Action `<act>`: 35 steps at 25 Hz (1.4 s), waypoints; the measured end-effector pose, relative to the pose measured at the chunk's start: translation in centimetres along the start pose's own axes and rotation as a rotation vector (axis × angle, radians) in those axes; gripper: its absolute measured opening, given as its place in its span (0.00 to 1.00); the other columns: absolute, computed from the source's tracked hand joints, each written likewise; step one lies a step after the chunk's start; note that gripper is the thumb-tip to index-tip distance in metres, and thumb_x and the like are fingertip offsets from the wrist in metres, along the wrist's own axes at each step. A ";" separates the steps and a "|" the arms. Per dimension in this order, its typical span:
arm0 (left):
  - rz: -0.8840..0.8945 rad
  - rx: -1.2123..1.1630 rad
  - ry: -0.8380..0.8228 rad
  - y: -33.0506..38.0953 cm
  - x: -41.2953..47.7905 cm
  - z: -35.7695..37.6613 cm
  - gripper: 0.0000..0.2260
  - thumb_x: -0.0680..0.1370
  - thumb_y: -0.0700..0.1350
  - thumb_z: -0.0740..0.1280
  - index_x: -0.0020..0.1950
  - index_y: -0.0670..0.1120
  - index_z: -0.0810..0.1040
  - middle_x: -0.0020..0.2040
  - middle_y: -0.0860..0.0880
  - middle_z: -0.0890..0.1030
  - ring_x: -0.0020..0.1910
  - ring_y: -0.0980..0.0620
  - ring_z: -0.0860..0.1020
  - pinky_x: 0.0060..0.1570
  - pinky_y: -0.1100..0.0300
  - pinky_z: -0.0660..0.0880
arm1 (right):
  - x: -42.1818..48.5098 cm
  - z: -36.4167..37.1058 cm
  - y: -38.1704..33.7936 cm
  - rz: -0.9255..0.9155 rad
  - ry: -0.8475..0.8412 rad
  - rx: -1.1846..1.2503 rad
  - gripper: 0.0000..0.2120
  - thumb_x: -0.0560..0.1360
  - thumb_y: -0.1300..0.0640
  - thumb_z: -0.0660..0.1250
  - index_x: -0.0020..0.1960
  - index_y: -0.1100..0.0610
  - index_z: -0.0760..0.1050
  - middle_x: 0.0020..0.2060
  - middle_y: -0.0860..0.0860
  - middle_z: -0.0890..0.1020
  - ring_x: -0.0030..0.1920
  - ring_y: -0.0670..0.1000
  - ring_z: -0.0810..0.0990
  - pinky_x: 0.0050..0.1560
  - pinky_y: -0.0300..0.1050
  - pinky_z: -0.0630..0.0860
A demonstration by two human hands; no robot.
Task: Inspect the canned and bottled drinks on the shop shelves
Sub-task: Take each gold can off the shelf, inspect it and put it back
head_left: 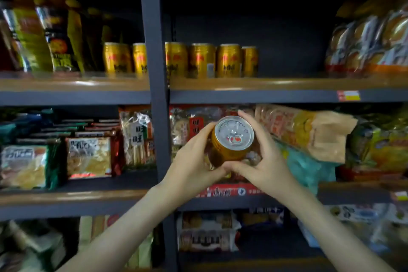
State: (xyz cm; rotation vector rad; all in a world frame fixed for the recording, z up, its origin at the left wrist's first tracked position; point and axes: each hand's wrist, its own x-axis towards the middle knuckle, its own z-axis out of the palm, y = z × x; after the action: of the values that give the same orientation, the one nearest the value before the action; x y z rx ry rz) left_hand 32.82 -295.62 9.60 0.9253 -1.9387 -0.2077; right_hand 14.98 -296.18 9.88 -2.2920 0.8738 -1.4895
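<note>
Here I'm gripping a gold can point(229, 146) with both hands, left point(194, 161) and right point(262, 159), lid facing me.

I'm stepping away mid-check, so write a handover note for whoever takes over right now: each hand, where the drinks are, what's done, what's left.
Left hand: grips the left side of the gold metal drink can with a silver pull-tab lid.
Right hand: grips its right side.
The can is off the shelves, in front of the snack packets, lid towards the camera.
A row of matching gold cans stands on the wooden upper shelf.
Done: one can in hand, top in view.
Left: probably its sides, then the row. No bottles in view.
</note>
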 end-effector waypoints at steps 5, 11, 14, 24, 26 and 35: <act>-0.482 -0.422 -0.044 -1.6 -4.8 0.1 0.29 0.65 0.53 0.78 0.64 0.53 0.74 0.54 0.55 0.83 0.54 0.59 0.81 0.54 0.61 0.78 | -2.9 2.3 1.9 0.124 -0.307 0.093 0.43 0.67 0.35 0.71 0.74 0.30 0.48 0.73 0.29 0.54 0.74 0.35 0.54 0.69 0.30 0.60; -0.838 -0.805 -0.168 -2.2 -5.7 -1.2 0.24 0.68 0.53 0.74 0.59 0.41 0.78 0.49 0.45 0.85 0.49 0.48 0.84 0.53 0.52 0.80 | -4.2 4.9 2.6 0.079 -0.505 -0.101 0.50 0.67 0.42 0.74 0.73 0.28 0.41 0.74 0.32 0.39 0.75 0.36 0.41 0.67 0.31 0.53; -0.894 -0.762 -0.260 -2.4 -5.5 -1.3 0.26 0.67 0.59 0.69 0.56 0.42 0.80 0.49 0.43 0.85 0.51 0.47 0.83 0.60 0.50 0.77 | -4.0 5.5 3.3 -0.084 -0.396 -0.180 0.43 0.70 0.47 0.72 0.75 0.39 0.48 0.76 0.36 0.45 0.77 0.43 0.45 0.73 0.34 0.51; -0.606 -0.096 -0.437 -2.1 -3.8 -1.9 0.37 0.66 0.75 0.49 0.48 0.49 0.83 0.43 0.52 0.85 0.45 0.56 0.82 0.51 0.58 0.79 | -4.2 4.3 3.2 0.290 -0.064 0.108 0.26 0.64 0.47 0.78 0.58 0.41 0.72 0.52 0.31 0.80 0.56 0.33 0.77 0.53 0.28 0.72; -0.450 -0.008 -0.362 -2.1 -3.7 -2.1 0.29 0.66 0.72 0.57 0.54 0.53 0.77 0.47 0.59 0.81 0.48 0.61 0.79 0.51 0.65 0.77 | -3.6 3.7 3.0 0.423 -0.054 0.192 0.26 0.62 0.44 0.75 0.59 0.43 0.72 0.52 0.38 0.81 0.54 0.36 0.78 0.53 0.33 0.76; -0.497 -0.507 -0.154 -1.5 -2.2 -0.2 0.16 0.70 0.54 0.76 0.55 0.53 0.78 0.48 0.54 0.84 0.50 0.57 0.82 0.49 0.61 0.80 | -3.2 1.9 1.1 0.485 -0.177 0.052 0.27 0.64 0.40 0.75 0.60 0.37 0.70 0.57 0.40 0.77 0.55 0.36 0.76 0.50 0.31 0.75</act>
State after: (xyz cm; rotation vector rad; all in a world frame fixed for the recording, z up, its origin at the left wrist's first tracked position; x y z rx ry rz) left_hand 34.34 -295.13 7.42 1.0418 -1.6359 -1.0330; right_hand 15.45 -295.25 6.16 -1.9473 1.2104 -1.0691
